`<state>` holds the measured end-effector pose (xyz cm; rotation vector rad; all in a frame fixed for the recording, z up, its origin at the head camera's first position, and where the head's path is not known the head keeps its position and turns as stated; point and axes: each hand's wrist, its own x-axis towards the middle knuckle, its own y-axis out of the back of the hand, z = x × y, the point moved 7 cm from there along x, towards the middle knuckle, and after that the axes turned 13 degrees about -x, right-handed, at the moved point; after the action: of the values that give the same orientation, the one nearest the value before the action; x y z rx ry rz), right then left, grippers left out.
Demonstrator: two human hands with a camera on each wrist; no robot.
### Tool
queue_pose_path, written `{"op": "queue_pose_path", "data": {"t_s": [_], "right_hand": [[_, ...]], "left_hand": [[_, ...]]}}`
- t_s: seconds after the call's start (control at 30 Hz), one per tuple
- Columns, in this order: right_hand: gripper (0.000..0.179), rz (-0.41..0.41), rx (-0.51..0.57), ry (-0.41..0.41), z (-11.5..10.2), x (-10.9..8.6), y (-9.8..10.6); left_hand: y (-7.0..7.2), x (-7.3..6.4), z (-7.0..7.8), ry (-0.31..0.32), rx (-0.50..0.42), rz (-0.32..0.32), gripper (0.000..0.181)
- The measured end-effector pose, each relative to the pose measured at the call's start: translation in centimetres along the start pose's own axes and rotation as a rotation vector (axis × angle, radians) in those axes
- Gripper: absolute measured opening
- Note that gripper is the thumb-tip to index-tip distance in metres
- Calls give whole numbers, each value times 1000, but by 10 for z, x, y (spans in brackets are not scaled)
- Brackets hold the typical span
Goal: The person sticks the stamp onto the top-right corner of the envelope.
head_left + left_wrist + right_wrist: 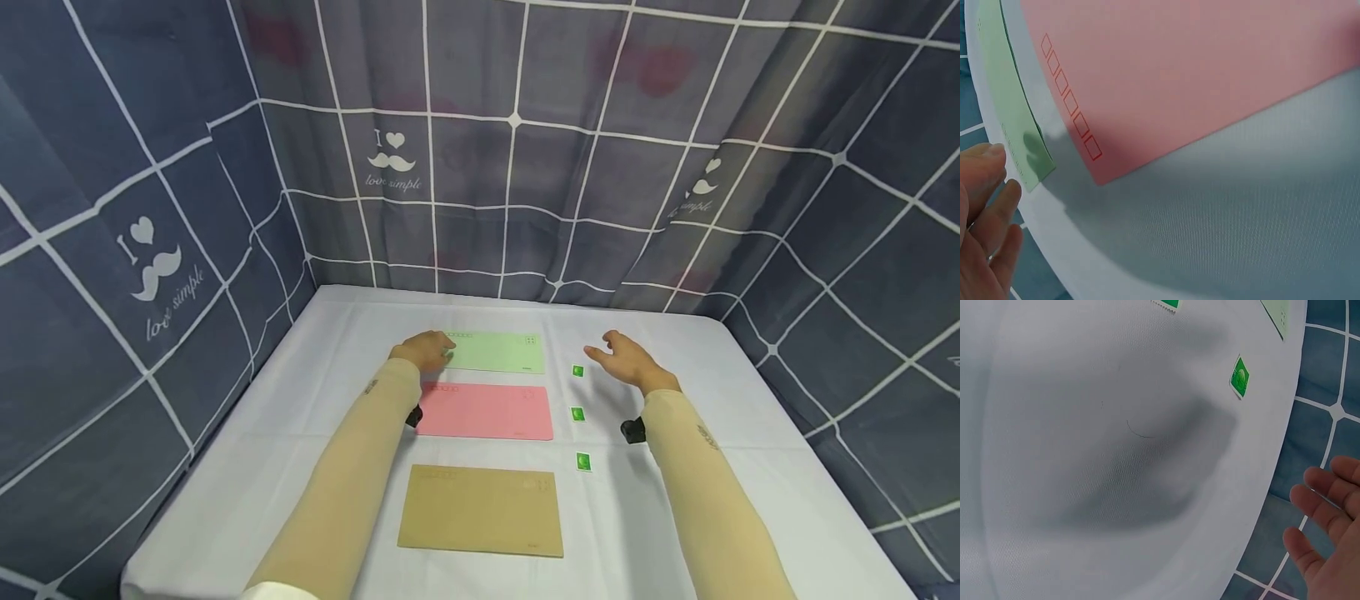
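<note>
Patterned curtains (480, 158) enclose a white surface (262, 467). At left, the left hand (424, 350) hovers by the left end of the far green envelope (498, 354), fingers loosely bent, holding nothing; its sleeve (341, 487), dipping, could drag the middle pink envelope (487, 412) askew. Nearest lies a brown envelope (482, 510). Farther right, three small stamps (577, 413) could slide or flip if brushed by the right hand (628, 362), its fingers spread and empty

- You have three envelopes: one green envelope (495, 353), one pink envelope (483, 412) and one tan envelope (480, 510).
- You see three green stamps (577, 414).
- You show two hands: one left hand (425, 350) and one right hand (626, 361).
- You wear two beige sleeves (345, 475).
- You face one white-covered desk (300, 350).
</note>
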<state>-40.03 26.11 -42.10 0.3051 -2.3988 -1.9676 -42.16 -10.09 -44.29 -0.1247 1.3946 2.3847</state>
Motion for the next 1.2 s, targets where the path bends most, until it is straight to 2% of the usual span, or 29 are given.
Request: {"op": "queue_pose_path", "data": {"t_s": [0.4,0.67,0.93,1.2], "right_hand": [[79,-54,37,-30,-1,-1,-16],[74,-7,30,-7,-4,4,-13],[65,-5,30,-41,-4,8,-13],[56,6,20,-11,-6,11,-15]], "left_hand": [[-11,-2,-7,42,13,-16,43],[-11,-6,-6,46,11,-21,44],[-10,-4,-5,71,-3,-50,44],[-12,-4,-7,78,-6,-61,45]]}}
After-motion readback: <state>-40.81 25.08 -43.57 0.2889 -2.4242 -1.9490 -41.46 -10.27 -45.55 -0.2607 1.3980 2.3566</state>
